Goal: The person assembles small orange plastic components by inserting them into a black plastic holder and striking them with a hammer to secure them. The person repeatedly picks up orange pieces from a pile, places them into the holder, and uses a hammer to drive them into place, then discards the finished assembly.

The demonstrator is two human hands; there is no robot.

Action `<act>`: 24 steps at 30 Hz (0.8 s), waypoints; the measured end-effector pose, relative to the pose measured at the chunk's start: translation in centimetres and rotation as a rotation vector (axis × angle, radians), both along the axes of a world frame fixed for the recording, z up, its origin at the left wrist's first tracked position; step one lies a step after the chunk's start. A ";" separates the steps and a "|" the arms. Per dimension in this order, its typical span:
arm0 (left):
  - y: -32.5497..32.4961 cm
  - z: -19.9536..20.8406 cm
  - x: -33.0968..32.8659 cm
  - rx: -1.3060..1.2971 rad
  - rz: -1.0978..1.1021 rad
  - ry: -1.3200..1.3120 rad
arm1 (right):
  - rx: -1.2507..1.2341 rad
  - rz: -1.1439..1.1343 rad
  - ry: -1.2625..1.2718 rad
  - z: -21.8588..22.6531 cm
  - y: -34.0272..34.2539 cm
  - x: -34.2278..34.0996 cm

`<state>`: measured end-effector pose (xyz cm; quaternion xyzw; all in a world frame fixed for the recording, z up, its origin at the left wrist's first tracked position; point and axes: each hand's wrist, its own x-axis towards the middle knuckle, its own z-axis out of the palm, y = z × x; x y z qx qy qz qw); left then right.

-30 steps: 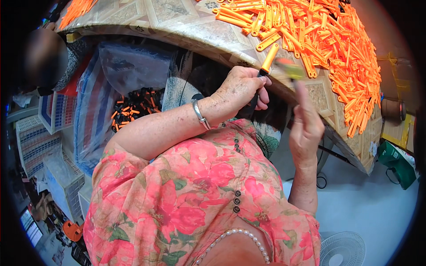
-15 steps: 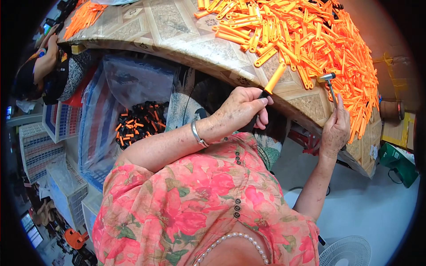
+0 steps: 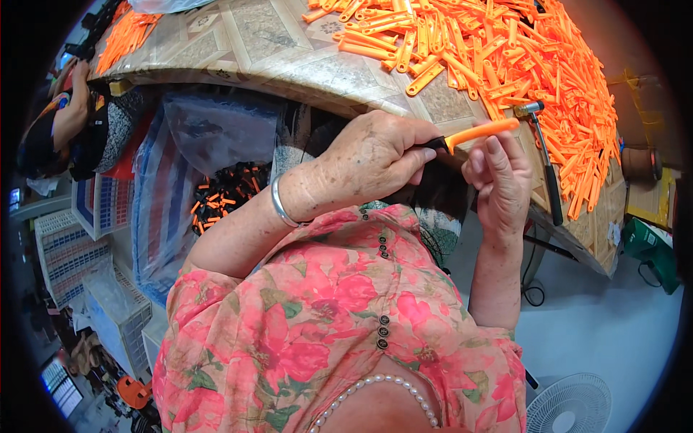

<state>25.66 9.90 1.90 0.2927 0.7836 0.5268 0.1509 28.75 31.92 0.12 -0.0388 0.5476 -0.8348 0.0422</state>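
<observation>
My left hand point(image 3: 382, 155) is closed round the black end of a small tool with an orange handle point(image 3: 473, 134), held level above the table's near edge. Most of the black part is hidden in my fist. Against the handle's free end, my right hand point(image 3: 503, 177) has its fingers curled and touching the underside. A hammer point(image 3: 546, 162) with a metal head and black grip lies on the table's right part, just beyond my right hand. Many loose orange handles point(image 3: 498, 54) are heaped on the far side of the table point(image 3: 260, 40).
Below the table on the left, a plastic-lined striped bag point(image 3: 155, 209) holds black pieces with orange ends point(image 3: 220, 198). Another person point(image 3: 68, 123) sits at far left near a smaller orange pile point(image 3: 128, 36). Stacked crates point(image 3: 72, 245) stand left; a white fan point(image 3: 570, 404) is at lower right.
My right hand has let go of the hammer, now lying on the table, and moved left to the orange handle. The handle has swung from pointing up to nearly level.
</observation>
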 end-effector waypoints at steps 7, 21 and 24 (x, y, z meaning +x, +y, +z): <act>-1.3 0.9 -1.1 -0.039 0.431 0.909 | 0.208 -0.168 0.311 1.3 -3.3 0.5; -3.6 -2.9 -0.2 0.933 0.394 -0.735 | 1.035 -0.213 1.035 -1.3 -6.4 -2.2; -4.2 -3.8 -0.7 0.936 0.535 -0.639 | 1.236 -0.289 0.803 -0.3 -6.8 -3.1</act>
